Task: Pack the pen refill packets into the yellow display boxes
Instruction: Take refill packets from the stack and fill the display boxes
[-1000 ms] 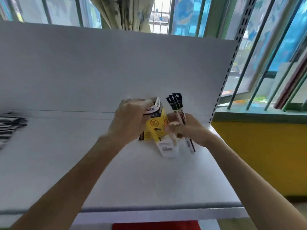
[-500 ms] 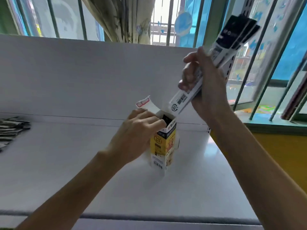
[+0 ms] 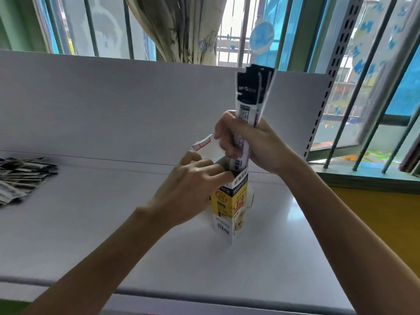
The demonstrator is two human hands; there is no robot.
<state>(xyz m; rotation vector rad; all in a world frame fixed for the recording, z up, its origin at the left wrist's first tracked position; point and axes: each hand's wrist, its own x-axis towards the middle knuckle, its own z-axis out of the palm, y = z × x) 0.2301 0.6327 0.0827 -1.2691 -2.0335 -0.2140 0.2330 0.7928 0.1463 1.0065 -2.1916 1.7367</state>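
A white shelf (image 3: 91, 235) with a white back panel (image 3: 113, 105) stood before a barred window, and a patterned curtain (image 3: 181, 28) hung behind the panel at 12 o'clock. The yellow display box (image 3: 229, 208) stood upright on the shelf, near the middle of the view, with its top open. Its white flap (image 3: 202, 143) pointed up and away at 11 o'clock from the opening.

A bundle of pen refill packets (image 3: 252, 103) stood almost upright directly above the box, at 12 o'clock from it. The lower ends of the packets were just inside the opening, and their black upper ends rose high over the fist. The right hand (image 3: 250, 144) was closed around the middle of this bundle, with the fingers wrapped tight.

The left hand (image 3: 191, 189) gripped the top of the box from its 9 o'clock side. The index finger lay along the front rim of the opening, and the other fingers reached to the back near the flap. The thumb was hidden.

Far at 9 o'clock from the box, well apart from it, a loose pile of more packets (image 3: 20, 176) lay flat on the shelf. At 2 o'clock, a grey perforated upright (image 3: 327, 87) closed the right end of the back panel.
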